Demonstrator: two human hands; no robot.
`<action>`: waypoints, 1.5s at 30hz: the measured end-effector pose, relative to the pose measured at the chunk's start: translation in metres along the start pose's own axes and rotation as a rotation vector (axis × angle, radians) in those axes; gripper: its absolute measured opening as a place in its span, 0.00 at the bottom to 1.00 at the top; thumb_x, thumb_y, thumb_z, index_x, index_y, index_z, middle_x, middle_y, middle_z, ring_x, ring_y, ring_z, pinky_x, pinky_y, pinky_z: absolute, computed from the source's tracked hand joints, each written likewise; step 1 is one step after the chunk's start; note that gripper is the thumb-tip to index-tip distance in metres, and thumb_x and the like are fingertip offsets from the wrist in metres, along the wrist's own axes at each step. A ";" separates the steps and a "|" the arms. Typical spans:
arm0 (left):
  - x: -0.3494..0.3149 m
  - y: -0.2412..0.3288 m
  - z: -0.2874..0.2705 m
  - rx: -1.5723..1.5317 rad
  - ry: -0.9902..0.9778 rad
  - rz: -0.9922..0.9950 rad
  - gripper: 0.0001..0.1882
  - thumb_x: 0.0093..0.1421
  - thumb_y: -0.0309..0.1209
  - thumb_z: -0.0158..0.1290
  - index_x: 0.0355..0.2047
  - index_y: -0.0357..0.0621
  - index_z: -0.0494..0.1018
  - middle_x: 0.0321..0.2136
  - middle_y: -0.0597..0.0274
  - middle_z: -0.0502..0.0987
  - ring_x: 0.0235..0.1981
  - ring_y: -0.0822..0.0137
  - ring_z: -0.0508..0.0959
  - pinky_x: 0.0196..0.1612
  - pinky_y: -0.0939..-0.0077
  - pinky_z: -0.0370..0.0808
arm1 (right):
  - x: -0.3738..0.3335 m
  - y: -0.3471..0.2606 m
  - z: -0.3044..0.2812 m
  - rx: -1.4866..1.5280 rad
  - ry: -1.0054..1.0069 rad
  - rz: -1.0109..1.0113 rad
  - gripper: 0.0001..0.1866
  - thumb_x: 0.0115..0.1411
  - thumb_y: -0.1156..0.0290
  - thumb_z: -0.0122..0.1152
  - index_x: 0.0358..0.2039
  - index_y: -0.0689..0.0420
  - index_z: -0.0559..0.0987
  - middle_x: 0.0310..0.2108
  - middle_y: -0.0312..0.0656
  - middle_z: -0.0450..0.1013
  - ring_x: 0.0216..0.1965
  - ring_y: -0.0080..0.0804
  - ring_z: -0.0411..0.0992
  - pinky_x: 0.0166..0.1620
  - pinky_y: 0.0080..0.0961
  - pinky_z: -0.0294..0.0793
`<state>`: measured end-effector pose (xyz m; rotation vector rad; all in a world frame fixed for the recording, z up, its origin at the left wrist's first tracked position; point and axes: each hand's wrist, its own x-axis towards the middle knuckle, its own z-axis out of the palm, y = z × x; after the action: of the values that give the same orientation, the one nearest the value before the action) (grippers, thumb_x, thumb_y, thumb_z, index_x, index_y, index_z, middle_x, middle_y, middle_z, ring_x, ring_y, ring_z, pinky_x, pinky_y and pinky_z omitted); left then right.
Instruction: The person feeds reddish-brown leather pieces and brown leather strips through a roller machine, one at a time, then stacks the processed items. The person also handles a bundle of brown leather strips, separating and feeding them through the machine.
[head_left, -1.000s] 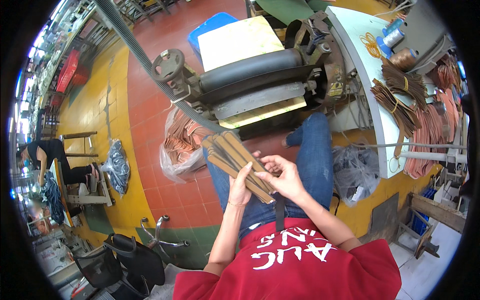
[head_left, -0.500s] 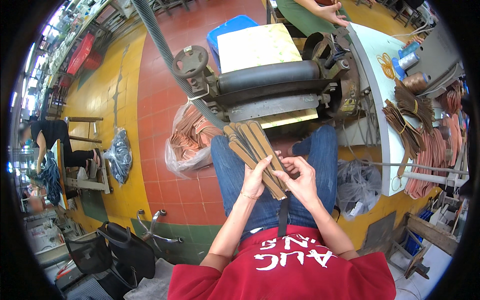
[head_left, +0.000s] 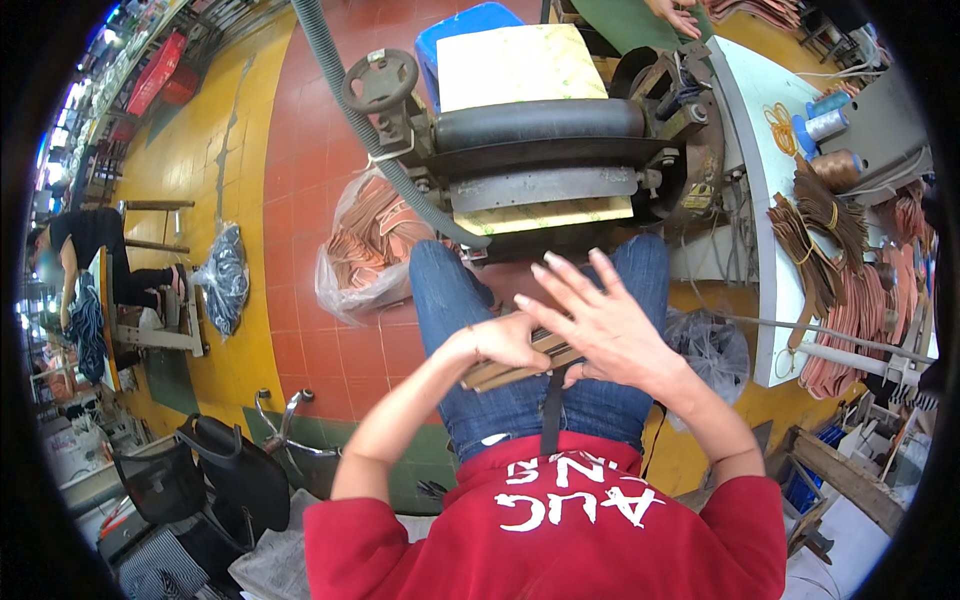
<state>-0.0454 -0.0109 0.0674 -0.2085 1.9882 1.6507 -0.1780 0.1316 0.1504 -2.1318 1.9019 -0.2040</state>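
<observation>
My left hand [head_left: 508, 340] is closed around a bundle of flat brown leather strips [head_left: 488, 376] above my lap. The strips lie sideways across my thighs, stacked together, their middle covered by my fingers. Over the bundle's right part spreads my right hand [head_left: 622, 335], fingers stretched out and apart, its palm side against or just above the strips; contact is partly hidden. Beyond my knees stands a machine with a dark roller [head_left: 540, 125] and a pale yellow board [head_left: 540, 215] under its metal plate.
A clear bag of pinkish strips [head_left: 365, 250] lies left of my knees. To the right, a white table [head_left: 775, 340] carries tied brown strips [head_left: 822, 220] and thread spools [head_left: 835, 170]. Another person's hand [head_left: 675, 15] shows beyond the machine. An office chair [head_left: 230, 470] stands behind left.
The fanned strips have been turned from pointing away to lying sideways, gathered closer together. My right hand has let go its pinch and spread over them. The other person's hand has shifted away.
</observation>
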 end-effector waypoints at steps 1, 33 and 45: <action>0.004 0.002 -0.005 0.134 -0.111 -0.115 0.30 0.41 0.41 0.58 0.42 0.32 0.72 0.36 0.45 0.78 0.37 0.58 0.78 0.45 0.70 0.74 | 0.004 -0.003 0.004 -0.084 -0.113 -0.002 0.57 0.32 0.53 0.74 0.64 0.47 0.54 0.56 0.50 0.61 0.62 0.44 0.54 0.64 0.48 0.44; 0.028 -0.036 0.048 -1.389 0.279 0.555 0.44 0.54 0.48 0.57 0.63 0.42 0.49 0.57 0.52 0.63 0.60 0.56 0.61 0.62 0.59 0.59 | 0.002 -0.032 0.061 0.909 0.245 0.833 0.36 0.35 0.62 0.67 0.47 0.59 0.68 0.29 0.50 0.76 0.34 0.46 0.77 0.39 0.37 0.75; -0.038 -0.015 0.031 -1.816 -0.245 0.741 0.75 0.28 0.85 0.35 0.65 0.38 0.41 0.65 0.40 0.37 0.67 0.46 0.36 0.64 0.42 0.37 | -0.015 0.000 -0.021 0.594 -0.202 0.024 0.36 0.33 0.65 0.68 0.48 0.51 0.70 0.27 0.45 0.74 0.28 0.46 0.73 0.32 0.34 0.71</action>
<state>0.0026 0.0068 0.0695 0.1411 -0.2170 3.1824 -0.1860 0.1445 0.1716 -1.6596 1.5078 -0.4640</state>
